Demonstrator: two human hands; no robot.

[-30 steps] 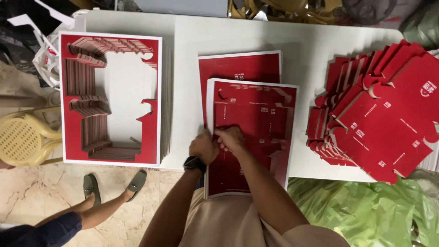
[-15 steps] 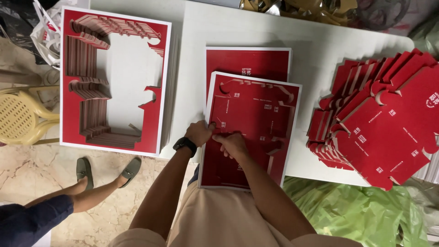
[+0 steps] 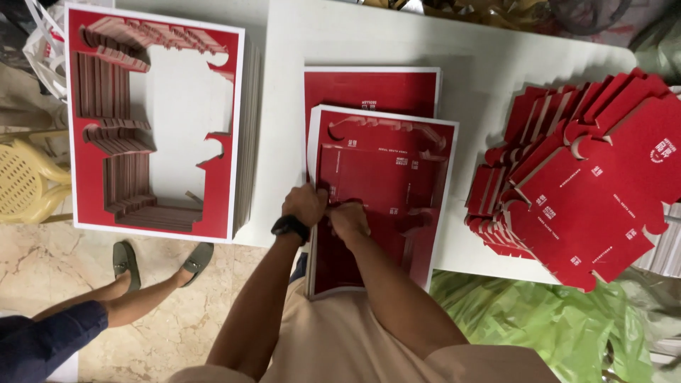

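A stack of red card sheets with their middles punched out fills the upper left of the frame on a white table. At right, a fanned pile of red die-cut carton blanks lies on the table. Lower left, another person's feet in grey-green flat shoes rest on a marble floor beside a yellow plastic chair. Green plastic sheeting lies at lower right.
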